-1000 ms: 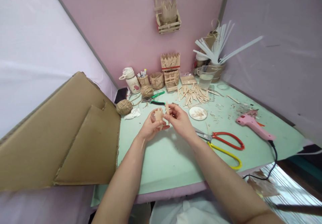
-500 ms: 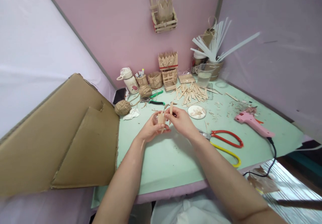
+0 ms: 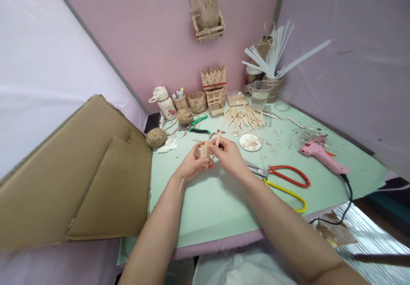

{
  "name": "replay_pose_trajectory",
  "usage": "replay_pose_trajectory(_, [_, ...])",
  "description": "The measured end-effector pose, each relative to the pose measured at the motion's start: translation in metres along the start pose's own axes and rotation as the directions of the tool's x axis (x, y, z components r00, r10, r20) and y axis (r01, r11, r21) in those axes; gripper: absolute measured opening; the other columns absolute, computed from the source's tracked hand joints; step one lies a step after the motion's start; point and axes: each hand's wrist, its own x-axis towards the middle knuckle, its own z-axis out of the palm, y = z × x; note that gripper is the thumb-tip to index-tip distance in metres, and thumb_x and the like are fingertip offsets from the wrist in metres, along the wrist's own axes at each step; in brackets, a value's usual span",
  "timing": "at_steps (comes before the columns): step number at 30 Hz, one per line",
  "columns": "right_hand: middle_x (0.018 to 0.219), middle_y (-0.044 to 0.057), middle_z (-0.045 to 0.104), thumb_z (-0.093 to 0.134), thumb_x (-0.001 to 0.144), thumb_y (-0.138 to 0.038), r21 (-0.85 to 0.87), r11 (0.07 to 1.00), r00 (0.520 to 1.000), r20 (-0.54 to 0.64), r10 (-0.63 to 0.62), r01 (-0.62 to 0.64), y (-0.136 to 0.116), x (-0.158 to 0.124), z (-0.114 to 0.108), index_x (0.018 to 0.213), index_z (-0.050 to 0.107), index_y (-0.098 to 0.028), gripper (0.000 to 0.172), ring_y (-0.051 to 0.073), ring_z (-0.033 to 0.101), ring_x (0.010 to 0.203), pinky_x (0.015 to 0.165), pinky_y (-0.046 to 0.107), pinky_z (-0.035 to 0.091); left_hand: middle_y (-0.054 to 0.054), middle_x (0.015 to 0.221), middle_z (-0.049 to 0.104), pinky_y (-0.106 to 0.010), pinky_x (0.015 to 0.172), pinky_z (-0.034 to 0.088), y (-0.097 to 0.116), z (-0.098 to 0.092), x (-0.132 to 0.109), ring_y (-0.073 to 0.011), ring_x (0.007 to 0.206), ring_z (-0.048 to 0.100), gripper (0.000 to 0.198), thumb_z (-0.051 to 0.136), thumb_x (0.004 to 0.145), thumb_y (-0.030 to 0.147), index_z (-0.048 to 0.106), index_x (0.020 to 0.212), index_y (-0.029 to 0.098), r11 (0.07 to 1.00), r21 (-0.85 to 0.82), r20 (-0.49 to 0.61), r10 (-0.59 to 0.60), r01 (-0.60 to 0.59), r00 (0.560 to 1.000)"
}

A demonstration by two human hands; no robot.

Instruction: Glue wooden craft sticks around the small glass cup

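Both my hands meet above the middle of the green table [image 3: 205,204]. My left hand [image 3: 192,164] is closed round a small piece made of joined wooden craft sticks [image 3: 205,150], held upright. My right hand [image 3: 229,154] pinches a single wooden stick [image 3: 218,139] by its lower end and holds it upright against the right side of that piece. A loose pile of wooden sticks [image 3: 244,119] lies on the table behind my hands.
Red and yellow scissors [image 3: 283,179] lie right of my right wrist, a pink glue gun [image 3: 322,157] further right. A small plate [image 3: 250,142], twine balls [image 3: 156,136], green pliers [image 3: 198,124], stick-built boxes [image 3: 214,89] and a glass beaker [image 3: 259,95] stand behind. Cardboard sheets [image 3: 80,178] lean at the left.
My right hand has brought the single stick from slightly apart up against the piece in my left hand. The view has shifted a little.
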Motion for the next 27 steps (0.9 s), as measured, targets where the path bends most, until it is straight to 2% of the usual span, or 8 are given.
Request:
replay_pose_trajectory(5, [0.070,-0.001,0.064,0.060,0.073,-0.028,0.054,0.998,1.000,0.008,0.012,-0.013,-0.001,0.001,0.000,0.073,0.063,-0.020,0.009,0.016,0.057,0.067,0.067,0.029,0.045,0.002,0.089,0.064,-0.032,0.073,0.054,0.000,-0.001,0.000,-0.0107,0.068,0.063,0.071,0.085,0.061,0.018,0.045,0.118,0.026,1.000,-0.013,-0.016,0.007,-0.007,1.000])
replay_pose_trajectory(13, [0.089,0.002,0.067,0.052,0.082,-0.030,0.039,0.996,0.993,0.093,-0.079,0.076,-0.005,0.000,-0.009,0.096,0.070,-0.022,0.024,0.016,0.058,0.074,0.071,0.031,0.046,0.001,0.100,0.060,-0.025,0.066,0.054,0.007,-0.004,-0.001,-0.0062,0.067,0.059,0.065,0.083,0.063,0.020,0.050,0.119,0.024,0.988,-0.075,-0.084,0.132,-0.138,0.988])
replay_pose_trajectory(15, [0.096,0.003,0.067,0.053,0.083,-0.030,0.045,0.994,0.987,0.126,-0.102,0.097,-0.006,0.000,-0.010,0.095,0.070,-0.022,0.023,0.016,0.059,0.079,0.074,0.031,0.047,0.000,0.101,0.061,-0.023,0.065,0.053,0.008,-0.006,-0.001,-0.0071,0.069,0.060,0.063,0.082,0.064,0.020,0.051,0.119,0.024,0.985,-0.091,-0.088,0.142,-0.150,0.986])
replay_pose_trajectory(18, [0.090,0.002,0.067,0.058,0.079,-0.028,0.144,0.987,0.982,0.161,-0.099,0.076,-0.006,0.000,-0.009,0.095,0.065,-0.022,0.019,0.016,0.061,0.080,0.074,0.030,0.048,-0.002,0.102,0.063,-0.022,0.065,0.053,0.009,-0.010,-0.001,-0.0117,0.080,0.064,0.063,0.082,0.064,0.020,0.052,0.120,0.024,0.983,-0.111,-0.093,0.134,-0.144,0.987])
replay_pose_trajectory(22, [0.076,-0.002,0.063,0.067,0.072,-0.025,0.236,0.970,0.989,0.123,-0.086,0.055,-0.005,-0.001,-0.005,0.083,0.056,-0.021,0.016,0.015,0.061,0.075,0.072,0.028,0.049,-0.001,0.100,0.065,-0.027,0.073,0.056,0.009,-0.010,-0.001,-0.0180,0.093,0.066,0.065,0.082,0.063,0.020,0.052,0.121,0.025,0.980,-0.140,-0.106,0.130,-0.144,0.986])
replay_pose_trajectory(27, [0.075,-0.002,0.063,0.060,0.077,-0.024,0.192,0.981,0.986,0.157,-0.062,0.031,-0.003,-0.003,0.000,0.080,0.057,-0.021,0.005,0.014,0.060,0.068,0.065,0.027,0.050,-0.002,0.099,0.067,-0.036,0.083,0.056,0.009,-0.006,-0.001,-0.0193,0.095,0.066,0.063,0.082,0.064,0.020,0.053,0.119,0.024,0.974,-0.159,-0.082,0.147,-0.158,0.986])
